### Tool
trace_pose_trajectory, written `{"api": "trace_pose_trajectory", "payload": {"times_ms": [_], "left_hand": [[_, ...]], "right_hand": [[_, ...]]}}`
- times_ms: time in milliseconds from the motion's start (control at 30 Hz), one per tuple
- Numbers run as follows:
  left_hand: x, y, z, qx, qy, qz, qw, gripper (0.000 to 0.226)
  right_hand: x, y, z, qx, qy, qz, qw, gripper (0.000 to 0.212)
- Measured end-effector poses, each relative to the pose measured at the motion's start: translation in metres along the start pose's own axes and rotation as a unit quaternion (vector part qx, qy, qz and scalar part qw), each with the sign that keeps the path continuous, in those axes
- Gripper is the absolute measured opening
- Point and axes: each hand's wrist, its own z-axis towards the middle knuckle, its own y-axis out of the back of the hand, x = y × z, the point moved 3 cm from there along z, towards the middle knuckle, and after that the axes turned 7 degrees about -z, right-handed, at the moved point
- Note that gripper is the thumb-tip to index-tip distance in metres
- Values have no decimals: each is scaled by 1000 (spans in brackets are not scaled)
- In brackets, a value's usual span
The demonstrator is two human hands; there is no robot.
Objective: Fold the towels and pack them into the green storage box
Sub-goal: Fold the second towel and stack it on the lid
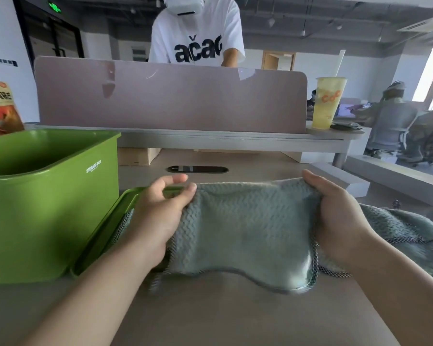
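Folding is the step in hand. A teal towel (243,233) hangs spread between both hands over the near middle of the worktop (235,320), its lower edge sagging onto the surface. The left hand (160,216) has a pinch grip on the far left edge, thumb against forefinger. The right hand (335,216) has its grip curled round the far right edge. The box (48,208) stands open at the left, its lid (105,233) lying beside it. More teal cloth (410,233) lies at the right; whether it is a second towel I cannot tell. Next, probably, the held edge is brought to the near edge, corners matched.
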Motion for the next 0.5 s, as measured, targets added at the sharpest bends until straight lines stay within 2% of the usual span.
{"api": "trace_pose_trajectory", "payload": {"times_ms": [67, 133, 267, 333, 500], "left_hand": [[-4, 6, 1, -29, -24, 2, 999, 17], [-10, 8, 1, -31, -25, -32, 999, 16], [-16, 9, 2, -23, -3, -106, 994, 12], [-16, 10, 3, -28, 0, -114, 993, 11], [-18, 15, 6, -11, -22, -117, 993, 14]], "right_hand": [[4, 8, 6, -50, 44, -52, 996, 28], [5, 13, 10, -66, 76, -89, 991, 32], [4, 20, 13, -92, 92, -96, 987, 23], [3, 23, 15, -107, 97, -85, 986, 26], [9, 23, 15, -71, 113, -48, 990, 13]]}}
